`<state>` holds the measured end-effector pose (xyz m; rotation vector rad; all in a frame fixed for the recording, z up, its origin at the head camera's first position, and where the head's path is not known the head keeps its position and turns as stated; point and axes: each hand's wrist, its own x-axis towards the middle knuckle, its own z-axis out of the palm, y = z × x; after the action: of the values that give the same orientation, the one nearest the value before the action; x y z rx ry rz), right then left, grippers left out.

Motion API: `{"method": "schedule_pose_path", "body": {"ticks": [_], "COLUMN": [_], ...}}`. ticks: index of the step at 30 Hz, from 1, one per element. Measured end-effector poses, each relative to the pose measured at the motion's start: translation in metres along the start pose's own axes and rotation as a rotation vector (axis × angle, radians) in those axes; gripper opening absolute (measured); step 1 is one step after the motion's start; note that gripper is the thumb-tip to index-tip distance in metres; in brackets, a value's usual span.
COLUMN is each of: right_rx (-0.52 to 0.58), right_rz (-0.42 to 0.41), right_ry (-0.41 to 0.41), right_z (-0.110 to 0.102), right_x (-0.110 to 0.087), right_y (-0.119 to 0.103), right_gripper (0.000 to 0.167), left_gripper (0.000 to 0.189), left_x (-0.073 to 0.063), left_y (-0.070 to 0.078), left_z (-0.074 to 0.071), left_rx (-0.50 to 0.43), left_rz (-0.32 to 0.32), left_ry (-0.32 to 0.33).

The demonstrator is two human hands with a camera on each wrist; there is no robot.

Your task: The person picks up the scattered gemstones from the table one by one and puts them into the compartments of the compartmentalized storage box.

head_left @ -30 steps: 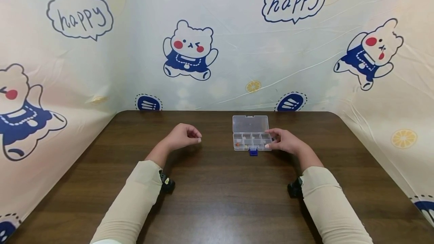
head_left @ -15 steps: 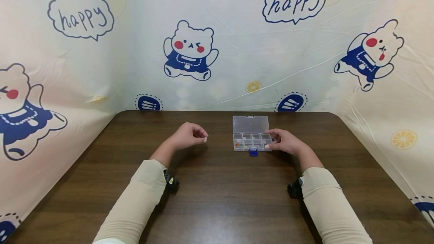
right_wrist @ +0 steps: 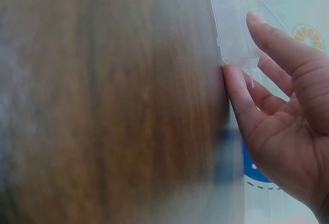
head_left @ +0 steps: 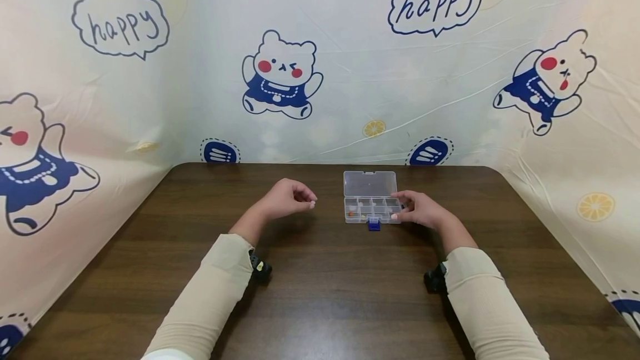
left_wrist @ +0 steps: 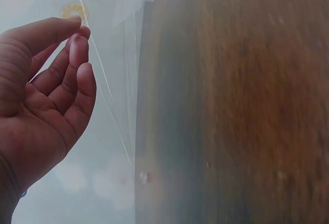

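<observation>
A clear plastic compartment box (head_left: pixel 352 219) lies on the table with its lid (head_left: pixel 369 184) swung open to the back and a blue latch (head_left: pixel 374 226) at its front. My right hand (head_left: pixel 424 208) holds the right end, thumb at the front corner and fingers toward the back. In the right wrist view, fingertips (right_wrist: pixel 234 72) are right at the box's end (right_wrist: pixel 234 23). Left of the box, my left hand (head_left: pixel 287 199) is above the table, thumb and index tips meeting. In the left wrist view, the other fingers (left_wrist: pixel 85 88) are curled; I cannot tell whether something tiny is pinched.
An orange bead-like piece (head_left: pixel 351 213) and a few small pale bits lie in the box's compartments. Near the table's far edge, a small clear bead-like spot (left_wrist: pixel 144 176) shows. A printed cloth (head_left: pixel 350 71) hangs around the brown wooden table (head_left: pixel 325 293).
My left hand has moved right, closer to the box, its thumb and index tips still together. The right hand and the box have stayed in place.
</observation>
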<state>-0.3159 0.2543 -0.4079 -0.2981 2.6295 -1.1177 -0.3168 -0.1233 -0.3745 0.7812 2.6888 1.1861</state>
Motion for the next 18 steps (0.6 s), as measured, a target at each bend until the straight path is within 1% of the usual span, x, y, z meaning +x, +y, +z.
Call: {"method": "schedule_pose_path", "body": {"ticks": [7,13,18], "right_rx": [0.0,0.0,0.005], "right_rz": [0.003,-0.005,-0.009], "right_ry": [-0.003,0.002,0.004], "right_z": [0.0,-0.001,0.0], "right_x": [0.0,0.0,-0.001], "right_y": [0.001,0.001,0.001], "right_gripper": [0.07,0.07,0.069], "left_gripper": [0.015,0.016,0.009], "left_x": [0.006,0.009,0.01], "left_y": [0.006,0.011,0.015], "left_z": [0.003,0.005,0.006], "left_rx": [-0.012,-0.017,-0.026], "left_rz": [0.023,0.028,0.039], "left_ry": [0.003,-0.007,-0.019]}}
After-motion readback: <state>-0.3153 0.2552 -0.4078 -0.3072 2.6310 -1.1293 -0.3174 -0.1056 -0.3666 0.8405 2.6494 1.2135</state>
